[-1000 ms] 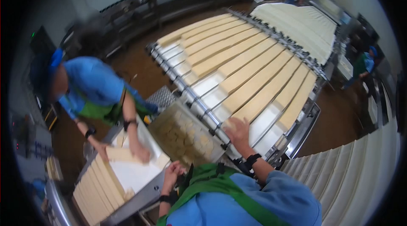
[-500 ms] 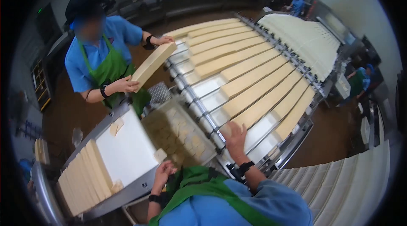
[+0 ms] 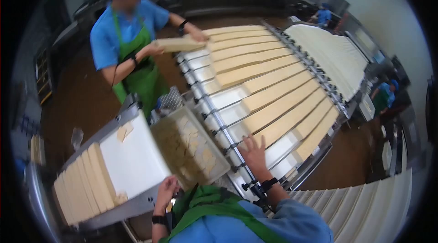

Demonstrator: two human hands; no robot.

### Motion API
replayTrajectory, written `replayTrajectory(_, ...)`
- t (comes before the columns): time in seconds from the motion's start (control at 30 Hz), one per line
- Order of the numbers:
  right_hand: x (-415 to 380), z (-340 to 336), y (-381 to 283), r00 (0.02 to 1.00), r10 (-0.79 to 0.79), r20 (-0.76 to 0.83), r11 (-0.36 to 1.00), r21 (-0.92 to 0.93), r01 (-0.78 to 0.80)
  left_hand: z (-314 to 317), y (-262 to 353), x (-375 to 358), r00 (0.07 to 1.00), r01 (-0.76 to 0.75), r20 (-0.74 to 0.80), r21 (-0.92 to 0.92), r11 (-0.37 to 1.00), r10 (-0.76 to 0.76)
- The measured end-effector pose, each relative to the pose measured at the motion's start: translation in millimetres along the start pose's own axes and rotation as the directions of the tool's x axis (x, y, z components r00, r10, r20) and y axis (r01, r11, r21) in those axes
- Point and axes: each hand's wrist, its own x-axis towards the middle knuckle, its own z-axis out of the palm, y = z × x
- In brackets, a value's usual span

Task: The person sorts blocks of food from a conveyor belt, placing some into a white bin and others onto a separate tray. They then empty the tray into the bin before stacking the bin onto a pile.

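My right hand (image 3: 255, 157) is open, fingers spread, over the near end of the slatted conveyor, beside the ends of long pale-yellow slabs (image 3: 269, 117) lying in lanes. My left hand (image 3: 168, 189) is at the near corner of a white board (image 3: 133, 156), its fingers curled in. Anything inside those fingers is hidden. Several cut slabs (image 3: 86, 183) stand side by side at the board's left end. Between board and conveyor sits a tray of flat scraps (image 3: 194, 145). Across from me, a co-worker holds a long slab (image 3: 178, 44) in both hands at the conveyor's far corner.
A metal rail (image 3: 219, 120) with black clamps runs along the conveyor's near edge. White ridged sheeting (image 3: 351, 197) lies at lower right. A white cloth-like sheet (image 3: 326, 56) covers the far section. Two more people work in the background at right.
The co-worker's slab has swung to the right, onto the conveyor's corner. The scrap by my left hand is gone from the board's corner. My right hand's fingers have spread.
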Motion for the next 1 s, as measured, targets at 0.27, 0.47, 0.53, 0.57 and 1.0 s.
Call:
replayTrajectory(0.27, -13, 53, 37, 0.997, 0.071, 0.027, 0.944, 0.321, -0.076, -50, 7, -15, 0.932, -0.272, -0.250, -0.005, 0.962, 0.263)
replayTrajectory(0.47, 34, 28, -5, 0.988, 0.000, 0.155, 1.000, 0.026, -0.004, -110, -33, -29, 0.108, -0.142, -0.983, 0.130, 0.981, 0.146)
replayTrajectory(0.53, 66, 33, -49, 0.995, -0.086, 0.045, 0.943, 0.325, 0.067, -140, -54, -35, 0.022, -0.036, -0.992, 0.123, 0.992, 0.123)
replayTrajectory(0.57, 86, 41, -82, 0.983, -0.182, 0.039, 0.889, 0.433, 0.148, -151, -62, -38, -0.041, 0.084, -0.991, 0.123, 0.989, 0.126)
replayTrajectory(1.0, 306, 148, -567, 0.679, -0.731, -0.067, 0.404, 0.759, 0.510, -204, -31, -56, 0.239, 0.169, -0.941, 0.281, 0.945, 0.238)
